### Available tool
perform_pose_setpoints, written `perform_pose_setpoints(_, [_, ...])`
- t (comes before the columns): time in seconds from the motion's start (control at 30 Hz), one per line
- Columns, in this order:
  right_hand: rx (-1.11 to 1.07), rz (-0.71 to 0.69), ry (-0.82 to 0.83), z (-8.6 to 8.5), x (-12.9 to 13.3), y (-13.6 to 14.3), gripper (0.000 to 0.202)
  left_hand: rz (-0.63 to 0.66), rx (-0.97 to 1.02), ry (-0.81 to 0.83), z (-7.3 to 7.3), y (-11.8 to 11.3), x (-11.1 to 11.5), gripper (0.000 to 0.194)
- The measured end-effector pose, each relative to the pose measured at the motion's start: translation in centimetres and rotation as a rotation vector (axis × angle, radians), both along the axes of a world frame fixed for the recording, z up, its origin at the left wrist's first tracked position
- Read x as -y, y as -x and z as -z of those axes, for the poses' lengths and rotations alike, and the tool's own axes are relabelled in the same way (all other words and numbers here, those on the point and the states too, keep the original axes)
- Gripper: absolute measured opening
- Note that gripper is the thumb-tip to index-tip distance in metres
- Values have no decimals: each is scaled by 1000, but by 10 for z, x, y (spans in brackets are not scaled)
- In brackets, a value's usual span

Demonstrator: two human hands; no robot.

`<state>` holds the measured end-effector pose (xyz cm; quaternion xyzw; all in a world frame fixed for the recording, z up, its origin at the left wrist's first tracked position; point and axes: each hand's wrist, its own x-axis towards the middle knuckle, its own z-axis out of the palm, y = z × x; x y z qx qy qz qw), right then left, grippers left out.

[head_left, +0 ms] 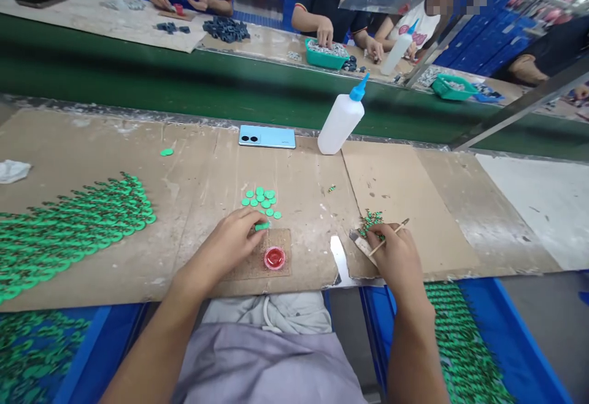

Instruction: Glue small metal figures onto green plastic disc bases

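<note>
My left hand [234, 232] pinches a green disc [262, 226] just above the edge of a small brown board [285, 238]. On that board sits a little round dish [275, 258] of red stuff. Several loose green discs [260, 198] lie beyond my left fingers. My right hand [398, 254] grips a thin wooden stick [401, 225], its fingers reaching to a small heap of green-and-brown pieces [372, 217]. Whether those fingers also hold one of the pieces is hidden. Beside the heap lies a flat, pale tool with a dark end [360, 241].
Rows of green discs topped with small pieces [83, 226] cover the left side. A blue phone [267, 137] and a white squeeze bottle [340, 123] are at the back edge. Filled blue trays [529, 343] flank my lap. Co-workers sit across the green divider [184, 73].
</note>
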<state>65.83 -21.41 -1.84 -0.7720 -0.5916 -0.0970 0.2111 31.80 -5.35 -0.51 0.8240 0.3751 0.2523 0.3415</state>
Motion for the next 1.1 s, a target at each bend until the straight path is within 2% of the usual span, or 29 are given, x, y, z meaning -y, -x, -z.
perform_pose_setpoints(0.27, [4,4,32,0,-6,1,35,17,59,36,-1,1,6,12])
perform_pose_setpoints(0.4, [-3,28,36,-6,-6,0,33,71,53,54,-7,4,7,20])
perform_pose_setpoints(0.57, [-44,48,27,-12,-3,-4,34,33,305,91,-16,9,17,22])
perform_pose_setpoints(0.67, [-58,27,48,-9,-5,-4,41,-13,549,213,-17,12,29,14])
perform_pose_setpoints(0.77, [-68,21,62,-4,-9,-3,47,-8,886,431,-16,13,44,6])
perform_pose_setpoints(0.83, [-78,26,61,-4,-11,-2,49,14,1066,597,-16,14,55,7])
perform_pose_setpoints(0.97, [-113,53,31,-12,-10,2,45,54,1213,817,-18,17,75,5])
perform_pose_setpoints(1.03, [-238,75,-23,-19,-8,10,35,50,1247,852,-19,16,82,5])
perform_pose_setpoints(1.1, [-470,14,-124,-25,-7,25,23,24,1275,864,-20,14,86,8])
